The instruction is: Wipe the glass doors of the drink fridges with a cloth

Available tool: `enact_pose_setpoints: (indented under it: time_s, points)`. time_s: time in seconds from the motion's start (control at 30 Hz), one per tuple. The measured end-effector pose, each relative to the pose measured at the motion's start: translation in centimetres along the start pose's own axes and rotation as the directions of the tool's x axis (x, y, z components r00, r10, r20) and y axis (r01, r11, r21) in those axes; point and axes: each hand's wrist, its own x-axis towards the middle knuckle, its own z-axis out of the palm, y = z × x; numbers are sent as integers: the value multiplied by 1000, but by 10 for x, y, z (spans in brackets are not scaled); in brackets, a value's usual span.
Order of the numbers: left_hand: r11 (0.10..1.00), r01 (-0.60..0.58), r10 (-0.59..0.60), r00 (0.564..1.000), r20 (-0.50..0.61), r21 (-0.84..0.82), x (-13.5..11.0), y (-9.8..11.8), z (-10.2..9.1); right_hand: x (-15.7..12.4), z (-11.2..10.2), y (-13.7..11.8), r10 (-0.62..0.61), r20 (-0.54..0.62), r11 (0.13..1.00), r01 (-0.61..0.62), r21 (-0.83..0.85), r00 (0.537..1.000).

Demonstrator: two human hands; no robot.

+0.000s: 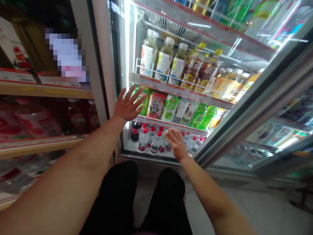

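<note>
Left hand [128,104] is up and wide open, fingers splayed, holding nothing. It hovers in front of a green bottle [144,101] at the left end of the fridge's middle shelf, and whether it touches the bottle can't be told. Right hand [176,142] is lower, palm down over the red-capped water bottles [149,140] on the bottom shelf, fingers together and bent over a pale patch [167,132] at the fingertips. Can't tell what the patch is or whether the hand is actually clamped on it. The water bottles stand upright in a tight group, with a dark cola bottle [135,130] just beside them at the left end. Next to the green bottle on the middle shelf sits a pink drink pack [156,104], then more green and white bottles running right. One shelf up are tea bottles [163,60] in a row behind a white wire rail, and amber ones farther right. The glass fridge door [256,107] is swung open on the right. A wooden store shelf [46,93] with dark red bottles stands left of the fridge. The person crouches in front, black-trousered knees [117,195] low over the pale tiled floor [269,209].
</note>
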Motion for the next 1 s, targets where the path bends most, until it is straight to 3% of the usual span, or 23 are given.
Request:
enact_pose_setpoints:
  time_s: [0.13,0.3,0.5,0.77,0.9,1.0]
  points:
    - [1000,24,-24,1000,-7,-5,0,0,1,14,-5,1,-104,-7,994,104,27,995]
    - [1000,3,-3,1000,-4,27,-1,-3,2,36,-4,-7,27,-48,998,-24,53,999]
    - [985,-99,104,994,-25,138,-4,-7,5,33,13,-24,-193,26,975,189,117,981]
    - [998,-51,52,999,-17,40,-2,-4,3,57,5,-26,-61,-6,987,62,147,998]
    - [999,-47,47,999,-15,8,-2,-5,3,52,13,-29,-210,82,962,191,194,974]
    - [997,-56,56,998,-9,59,-2,-6,4,56,8,-23,-273,56,946,258,195,960]
